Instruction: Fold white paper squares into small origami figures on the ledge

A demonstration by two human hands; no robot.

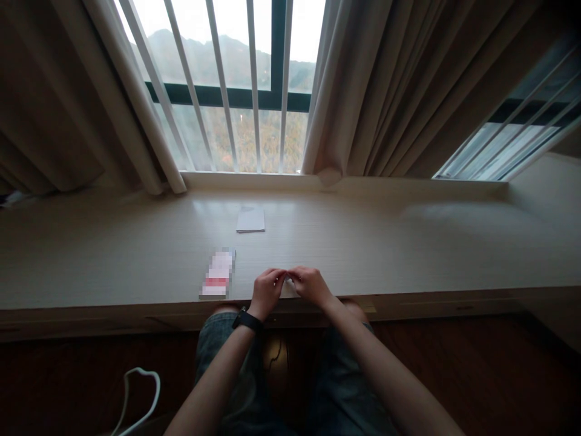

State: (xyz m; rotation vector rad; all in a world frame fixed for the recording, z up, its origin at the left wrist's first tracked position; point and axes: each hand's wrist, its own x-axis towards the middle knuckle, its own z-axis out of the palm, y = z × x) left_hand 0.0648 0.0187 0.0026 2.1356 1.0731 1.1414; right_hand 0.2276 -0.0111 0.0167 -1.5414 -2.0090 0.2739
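Note:
My left hand (267,291) and my right hand (309,284) meet at the front edge of a pale wooden ledge (408,248) under the window. Both are closed in a pinch on a small white piece of paper (287,278) held between the fingertips; most of it is hidden by the fingers. A black watch sits on my left wrist. To the left of my left hand lies a blurred pink and white card or packet (218,274). Farther back on the ledge lies a folded white paper (250,220).
A barred window (236,91) with beige curtains (408,91) on both sides rises behind the ledge. My knees in denim show below the ledge over a dark wooden floor. A white cable (136,393) loops at lower left.

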